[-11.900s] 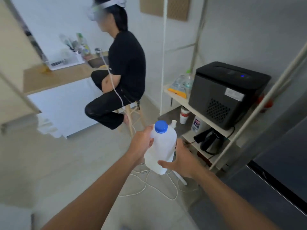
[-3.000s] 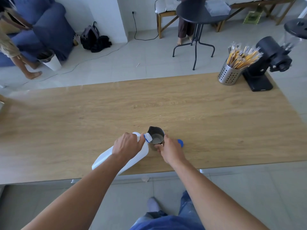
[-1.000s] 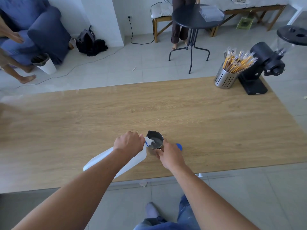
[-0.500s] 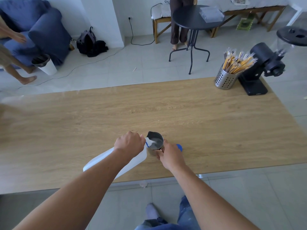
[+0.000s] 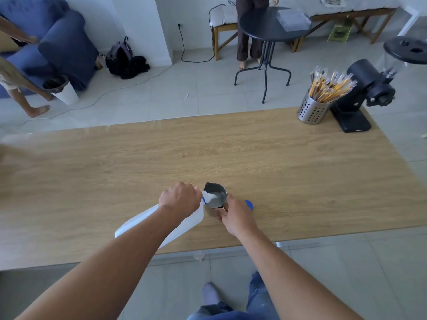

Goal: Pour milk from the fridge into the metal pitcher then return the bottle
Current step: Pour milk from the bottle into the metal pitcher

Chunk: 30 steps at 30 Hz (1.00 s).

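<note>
White plastic fills my left hand, which is clamped round the neck of the milk bottle, tipped so its mouth sits over the rim of the metal pitcher. My right hand is closed on the pitcher's near side, steadying it on the bench. Milk shows inside, so the pour looks well under way, though I cannot tell how full it is. The blue cap lies at about three o'clock of the pitcher, just beyond my right hand. Left to do, I judge: level the bottle, cap it, and take it to the fridge.
</note>
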{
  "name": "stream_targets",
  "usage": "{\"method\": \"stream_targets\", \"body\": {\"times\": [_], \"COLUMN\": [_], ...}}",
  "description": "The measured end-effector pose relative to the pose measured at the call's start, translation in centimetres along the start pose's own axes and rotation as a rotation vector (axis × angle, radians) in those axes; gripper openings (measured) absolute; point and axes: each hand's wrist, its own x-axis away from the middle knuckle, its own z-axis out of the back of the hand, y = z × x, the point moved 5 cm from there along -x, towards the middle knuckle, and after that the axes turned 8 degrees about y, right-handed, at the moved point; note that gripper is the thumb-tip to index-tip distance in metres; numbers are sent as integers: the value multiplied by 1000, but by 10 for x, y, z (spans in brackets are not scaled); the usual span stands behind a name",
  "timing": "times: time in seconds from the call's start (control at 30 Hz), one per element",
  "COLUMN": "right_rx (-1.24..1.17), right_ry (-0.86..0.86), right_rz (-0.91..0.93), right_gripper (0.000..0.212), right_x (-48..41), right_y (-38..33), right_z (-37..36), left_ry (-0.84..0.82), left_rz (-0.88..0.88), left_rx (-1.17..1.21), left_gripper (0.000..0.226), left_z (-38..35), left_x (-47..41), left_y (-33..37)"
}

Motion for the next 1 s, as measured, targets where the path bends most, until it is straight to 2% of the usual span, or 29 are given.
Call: {"method": "stream_targets", "body": {"times": [0.73, 1.0], "right_rx": [-1, -11], "right_ry": [-10, -14], "right_rz": [-13, -20], "right_gripper": [37, 38], "right_x": [-3, -4], "right_y": [4, 3], "right_z": [-4, -4], "left_ry": [-20, -18], "left_rz": [-18, 0], "left_rx": [-46, -24], "left_gripper": [41, 44], "left_z": [5, 4], "left_x": [1, 0], "left_y": [2, 1]}}
